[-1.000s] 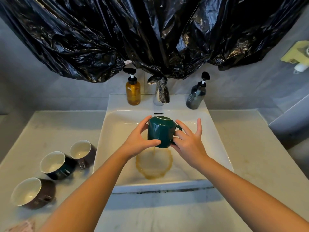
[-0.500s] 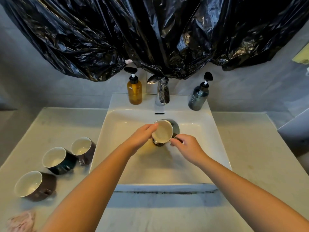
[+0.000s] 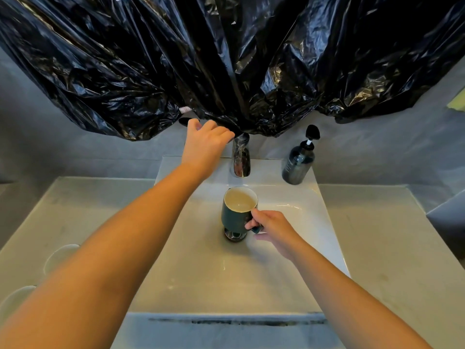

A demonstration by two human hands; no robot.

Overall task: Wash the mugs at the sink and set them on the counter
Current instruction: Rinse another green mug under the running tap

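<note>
A dark green mug point(image 3: 235, 214) with a cream inside stands upright in the white sink point(image 3: 317, 222), over the drain, below the chrome faucet point(image 3: 240, 157). My right hand point(image 3: 270, 226) grips its handle from the right. My left hand point(image 3: 205, 143) is stretched out at the back of the sink, palm down, fingertips at the top of the faucet by the edge of the black plastic; it holds nothing. It covers the amber soap bottle, whose black pump tip point(image 3: 187, 121) shows. Two mug rims point(image 3: 60, 255) point(image 3: 15, 298) peek out on the left counter behind my left forearm.
A dark pump bottle point(image 3: 298, 162) stands on the sink's back ledge to the right of the faucet. Black plastic sheeting point(image 3: 226, 59) hangs low over the faucet. Pale stone counter point(image 3: 377, 235) runs on both sides of the sink.
My left hand let go of the green mug and moved up and back to the faucet. The mug turned upright over the drain, held only by my right hand at the handle.
</note>
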